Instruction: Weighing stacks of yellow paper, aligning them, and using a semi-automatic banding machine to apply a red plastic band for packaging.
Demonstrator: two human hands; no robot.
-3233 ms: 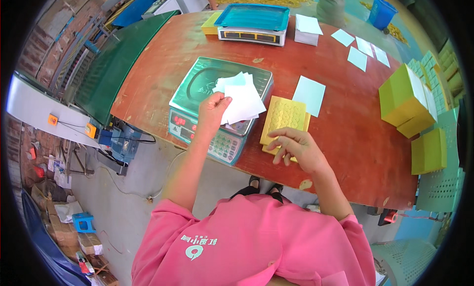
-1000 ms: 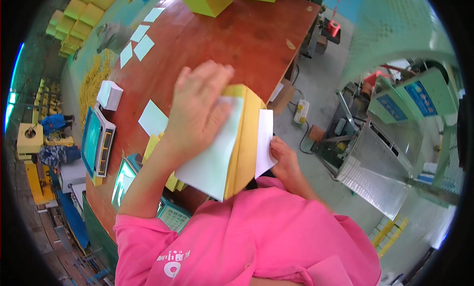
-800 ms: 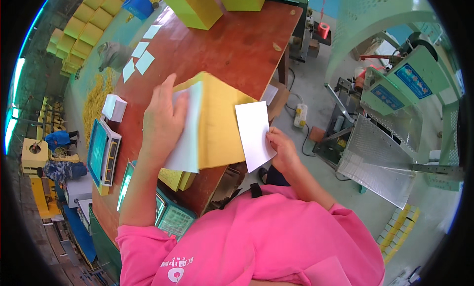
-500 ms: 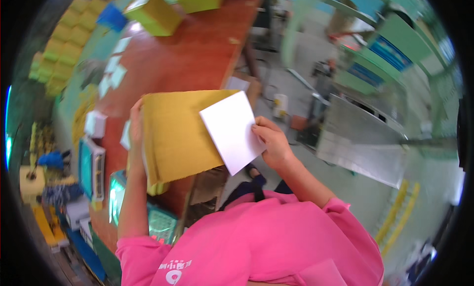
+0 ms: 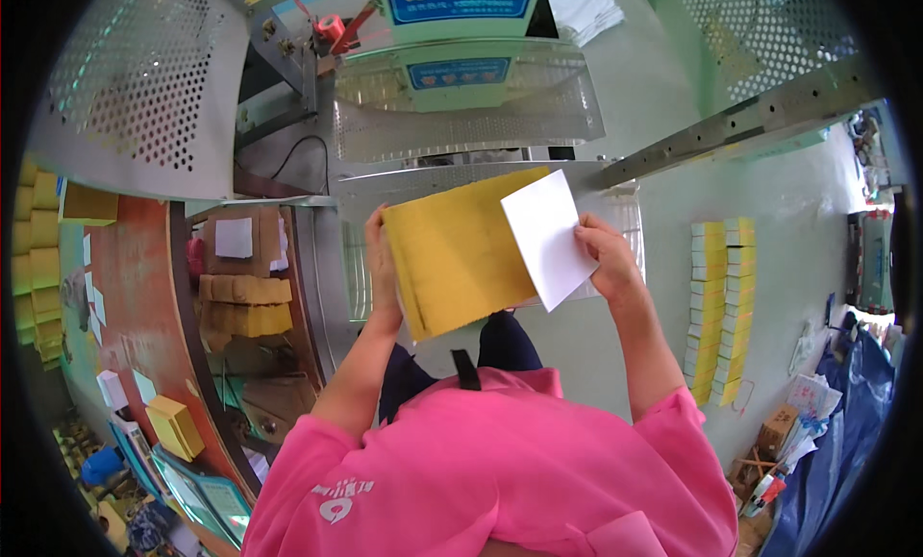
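My left hand (image 5: 382, 259) grips the left edge of a stack of flat yellow sheets (image 5: 452, 254), held up in front of me. My right hand (image 5: 608, 259) pinches a white paper slip (image 5: 548, 238) by its right edge, and the slip overlaps the right side of the yellow stack. Both are held over a perforated metal tray (image 5: 461, 124) of a green machine (image 5: 452, 19). My pink sleeves show below.
A reddish-brown table (image 5: 144, 297) runs along the left, with white slips, yellow boxes (image 5: 178, 424) and a scale (image 5: 207, 495) near its lower end. Cardboard boxes (image 5: 245, 288) sit under it. Rows of yellow packs (image 5: 721, 307) lie on the floor at right. A perforated metal panel (image 5: 144, 86) stands upper left.
I have turned from the table to the machine. The yellow stack stayed in my left hand while the white slip moved to its right side in my right hand.
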